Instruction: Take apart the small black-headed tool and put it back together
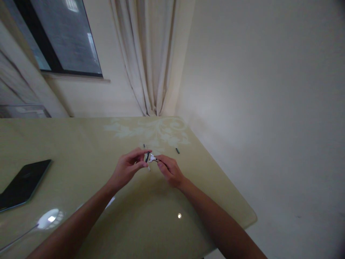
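Note:
Over the middle of the glossy table (113, 144), my left hand (129, 166) pinches a small dark bar (147, 157) between thumb and fingertips. My right hand (171, 171) is closed around the handle of a razor-like tool with a silvery head (152, 158). The tool's head faces the dark bar at very close range; whether they touch I cannot tell. A thin light stick, partly hidden by my left hand, shows its lower end (149, 168) below the bar. Another small dark piece (177, 150) lies on the table beyond my right hand.
A black tablet-like device (25, 183) lies at the left of the table. A thin cable (20, 238) runs at the lower left. Curtains (149, 54) and a wall (258, 108) stand beyond the far and right table edges. Light reflections show on the tabletop.

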The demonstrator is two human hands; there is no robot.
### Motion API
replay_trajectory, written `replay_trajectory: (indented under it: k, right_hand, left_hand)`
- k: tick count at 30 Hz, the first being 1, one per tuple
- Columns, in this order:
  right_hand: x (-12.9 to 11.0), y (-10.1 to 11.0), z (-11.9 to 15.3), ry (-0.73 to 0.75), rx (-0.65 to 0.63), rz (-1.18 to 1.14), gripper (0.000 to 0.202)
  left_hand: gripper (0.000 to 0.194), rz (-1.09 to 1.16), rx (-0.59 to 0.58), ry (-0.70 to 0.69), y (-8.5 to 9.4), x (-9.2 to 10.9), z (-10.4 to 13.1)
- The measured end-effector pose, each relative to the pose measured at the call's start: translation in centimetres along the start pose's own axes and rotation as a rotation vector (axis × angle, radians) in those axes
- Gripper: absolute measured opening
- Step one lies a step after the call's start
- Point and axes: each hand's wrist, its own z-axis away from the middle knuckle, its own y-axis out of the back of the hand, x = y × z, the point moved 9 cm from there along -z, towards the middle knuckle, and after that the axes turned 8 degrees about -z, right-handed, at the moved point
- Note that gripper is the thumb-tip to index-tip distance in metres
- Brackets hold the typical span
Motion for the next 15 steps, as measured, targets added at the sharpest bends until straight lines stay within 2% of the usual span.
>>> replay_trajectory:
  k: [6,15]
  right_hand:
    - [-1.0,-0.2,0.1,0.042,-0.002,-0.016,0.035]
    - [-1.4,-0.2,0.0,0.045,0.010,-0.029,0.035]
  left_hand:
    - [0.035,0.007,-0.026,-0.027,-0.4,1.2,0.0]
    - [0.037,0.017,-0.033,-0.040,-0.3,1.9,-0.1]
